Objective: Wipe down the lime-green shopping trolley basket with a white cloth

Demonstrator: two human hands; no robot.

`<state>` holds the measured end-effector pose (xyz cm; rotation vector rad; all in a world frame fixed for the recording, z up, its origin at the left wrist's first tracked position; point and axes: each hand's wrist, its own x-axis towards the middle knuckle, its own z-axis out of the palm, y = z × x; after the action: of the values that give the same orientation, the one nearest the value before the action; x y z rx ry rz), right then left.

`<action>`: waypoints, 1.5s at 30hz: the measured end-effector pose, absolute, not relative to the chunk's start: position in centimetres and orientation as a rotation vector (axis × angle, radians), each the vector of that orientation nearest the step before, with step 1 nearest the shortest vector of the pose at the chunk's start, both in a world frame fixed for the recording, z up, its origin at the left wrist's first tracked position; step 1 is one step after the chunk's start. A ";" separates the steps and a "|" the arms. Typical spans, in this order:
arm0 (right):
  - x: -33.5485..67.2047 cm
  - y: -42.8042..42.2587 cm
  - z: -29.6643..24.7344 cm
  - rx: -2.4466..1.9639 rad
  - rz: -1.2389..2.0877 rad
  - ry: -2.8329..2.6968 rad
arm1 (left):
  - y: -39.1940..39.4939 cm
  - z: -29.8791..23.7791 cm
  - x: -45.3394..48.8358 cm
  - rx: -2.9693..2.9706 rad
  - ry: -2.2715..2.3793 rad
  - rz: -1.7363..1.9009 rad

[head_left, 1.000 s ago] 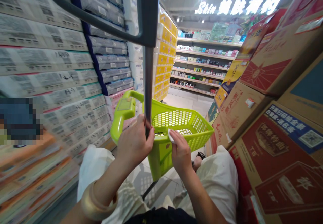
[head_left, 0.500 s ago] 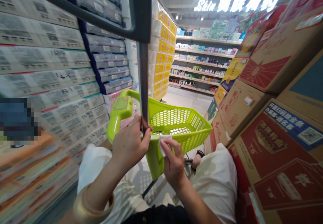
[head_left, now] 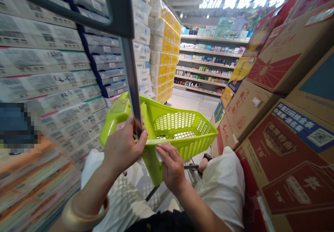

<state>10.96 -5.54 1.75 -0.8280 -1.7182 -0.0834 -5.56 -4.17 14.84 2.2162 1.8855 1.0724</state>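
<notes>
Left hand (head_left: pixel 122 147) grips one pole (head_left: pixel 132 85), its handle (head_left: pixel 119 14) cut off toward eleven o'clock; right hand (head_left: pixel 172 167) pinches one half-hidden cloth (head_left: pixel 158 156).

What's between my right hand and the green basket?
A white tissue or cloth, held in the right hand at the near side of the green basket, as the head view shows.
</notes>
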 end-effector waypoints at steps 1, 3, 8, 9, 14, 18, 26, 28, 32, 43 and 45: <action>10.9 -5.6 1.9 -0.816 -0.077 -1.735 | -4.2 14.9 -5.8 2.192 1.889 1.073; 11.4 -5.7 1.8 -0.854 -0.069 -1.735 | -4.2 15.0 -6.3 2.139 1.919 1.080; 13.7 -6.0 1.6 -0.962 -0.071 -1.526 | -4.2 14.7 -7.9 2.057 2.023 1.162; 13.6 -5.9 2.0 -0.945 -0.079 -1.495 | -4.2 14.6 -8.1 2.052 2.013 1.200; 10.7 -5.1 3.9 -0.872 -0.072 -1.683 | -5.3 14.2 -8.2 2.070 1.689 2.008; 9.9 -3.8 2.8 -0.928 -0.053 -1.808 | -6.5 13.6 -6.7 2.374 1.226 2.288; 13.0 -1.8 -0.1 -1.135 -0.015 -1.631 | -3.4 11.5 -2.9 2.764 1.659 0.721; 12.2 -2.0 0.2 -1.094 0.011 -1.645 | -2.9 11.3 -2.5 2.744 1.852 0.315; 10.4 -2.9 1.0 -0.958 0.064 -1.712 | -3.0 11.2 -2.7 2.759 1.965 0.094; 12.6 -2.8 0.2 -1.129 0.011 -1.672 | -3.3 11.2 -2.6 2.698 1.997 0.101; 11.5 -3.2 0.9 -1.019 0.045 -1.764 | -3.2 11.0 -2.7 2.730 1.979 0.129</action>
<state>11.50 -3.21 0.88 -1.0192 -1.7642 0.0450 -2.72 -3.21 11.03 2.7297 1.9793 0.1294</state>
